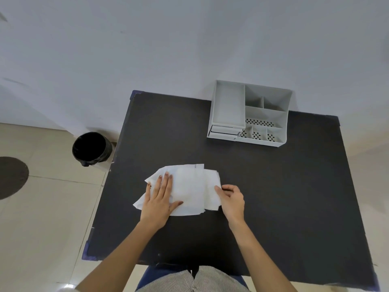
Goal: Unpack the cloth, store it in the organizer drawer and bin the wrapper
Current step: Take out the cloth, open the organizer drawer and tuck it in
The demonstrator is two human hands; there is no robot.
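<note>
Striped trousers (189,279) and both forearms sit closest to the lens, at the near counter (273,197) edge.

Left to right:
- bin (92,149), black liner, on the floor off the counter's left side, mouth open.
- left hand (160,199) flat on the white cloth (191,190), grip spread, palm and fingers pressing the cloth's left half down.
- cloth lies mid-counter, loosely bunched, layers offset. Can't tell if a wrapper is still around or under it; all white, no clear edge.
- right hand (231,199) at the cloth's right edge, grip pinching that edge between thumb and fingers.
- organizer (250,114) at the far right of the counter, well apart from the cloth, its two small drawers (224,131) closed on the front left.

Risks, my read:
- cloth is bigger than the drawer front looks; a loose fold won't fit and will jam the drawer.
- right pinch pulling while the left palm holds could drag or skew the layers, not flatten them.
- drawer not yet opened; needs a free hand, and the light organizer may slide when pulled.
- wrapper may get folded in with the cloth if it's not separated out.
</note>
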